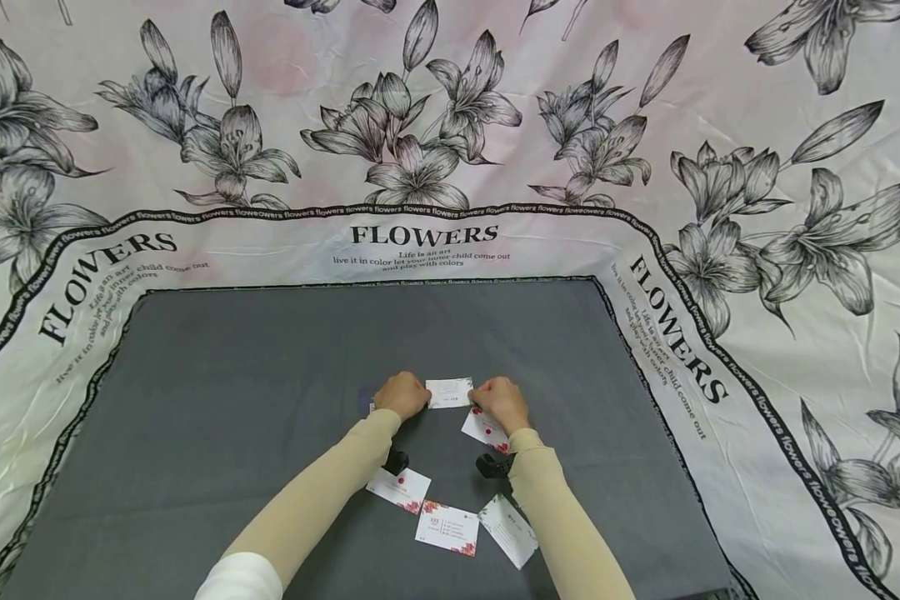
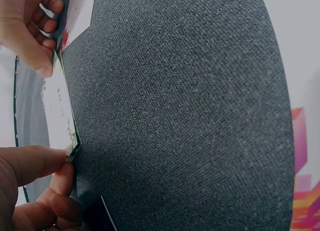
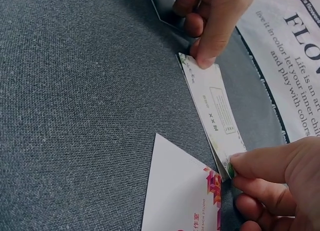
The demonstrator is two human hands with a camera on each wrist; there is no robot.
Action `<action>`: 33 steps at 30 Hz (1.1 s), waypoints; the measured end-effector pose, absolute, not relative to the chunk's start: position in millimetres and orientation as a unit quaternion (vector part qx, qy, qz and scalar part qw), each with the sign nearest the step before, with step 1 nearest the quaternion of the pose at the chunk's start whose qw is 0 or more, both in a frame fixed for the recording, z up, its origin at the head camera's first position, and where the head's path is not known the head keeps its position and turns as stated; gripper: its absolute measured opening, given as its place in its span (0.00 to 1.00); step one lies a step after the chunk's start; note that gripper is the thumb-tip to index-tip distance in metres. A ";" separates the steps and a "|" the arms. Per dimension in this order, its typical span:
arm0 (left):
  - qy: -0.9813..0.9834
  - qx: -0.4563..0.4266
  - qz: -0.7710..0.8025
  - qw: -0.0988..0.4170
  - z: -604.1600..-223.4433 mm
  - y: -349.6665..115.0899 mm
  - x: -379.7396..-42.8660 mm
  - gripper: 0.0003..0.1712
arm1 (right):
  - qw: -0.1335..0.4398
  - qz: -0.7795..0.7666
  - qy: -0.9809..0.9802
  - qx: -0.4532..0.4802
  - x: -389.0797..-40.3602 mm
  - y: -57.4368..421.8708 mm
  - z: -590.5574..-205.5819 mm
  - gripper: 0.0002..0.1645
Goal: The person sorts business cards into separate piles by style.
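A white business card (image 1: 449, 392) with green leaf corners and small print lies between my hands at the far side of a loose ring of cards. My left hand (image 1: 402, 395) pinches its left end between thumb and fingers, and the right hand (image 1: 501, 403) pinches its right end. A second edge shows beneath this card (image 3: 207, 98) in the right wrist view. Close by the right hand is a white card with red corner print (image 3: 182, 191). Under the left hand, a dark card (image 2: 100, 216) is mostly hidden.
Nearer me lie a red-printed card (image 1: 400, 489), another with red corners (image 1: 447, 528) and a white card with grey print (image 1: 508, 531). All rest on a grey cloth (image 1: 270, 375) bordered by a white floral band (image 1: 420, 246). Dark straps circle both wrists.
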State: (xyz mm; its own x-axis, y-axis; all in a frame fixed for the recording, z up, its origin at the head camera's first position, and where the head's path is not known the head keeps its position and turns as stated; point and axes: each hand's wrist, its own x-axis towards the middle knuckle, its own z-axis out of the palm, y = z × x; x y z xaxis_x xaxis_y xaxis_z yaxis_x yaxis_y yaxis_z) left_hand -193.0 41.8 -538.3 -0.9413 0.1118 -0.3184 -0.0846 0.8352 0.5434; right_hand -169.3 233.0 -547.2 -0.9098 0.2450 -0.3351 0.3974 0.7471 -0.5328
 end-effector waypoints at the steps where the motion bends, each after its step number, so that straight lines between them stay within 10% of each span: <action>1: 0.942 0.008 0.288 0.173 -537.6 41.4 -192.8 0.12 | 0.124 -0.308 0.927 0.173 -169.8 232.6 -547.6 0.13; 15: 0.962 0.040 0.239 0.123 -544.6 44.6 -193.2 0.16 | 0.121 -0.277 0.938 0.172 -171.5 229.3 -549.1 0.12; 25: 0.968 0.149 0.198 -0.039 -553.1 58.8 -186.8 0.10 | 0.111 -0.339 0.922 0.154 -178.3 235.0 -555.2 0.13; 33: 0.914 0.324 0.241 0.035 -542.2 79.6 -129.0 0.06 | 0.018 -0.468 0.864 0.186 -130.2 276.3 -539.7 0.18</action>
State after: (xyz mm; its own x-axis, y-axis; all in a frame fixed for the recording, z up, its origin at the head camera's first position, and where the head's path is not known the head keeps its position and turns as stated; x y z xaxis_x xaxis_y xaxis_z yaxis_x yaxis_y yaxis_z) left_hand -129.0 79.6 -542.2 -0.7882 0.6084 0.0923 0.5747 0.6743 0.4637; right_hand -130.2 276.3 -539.7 -0.9302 0.3041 -0.2053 0.3381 0.4930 -0.8017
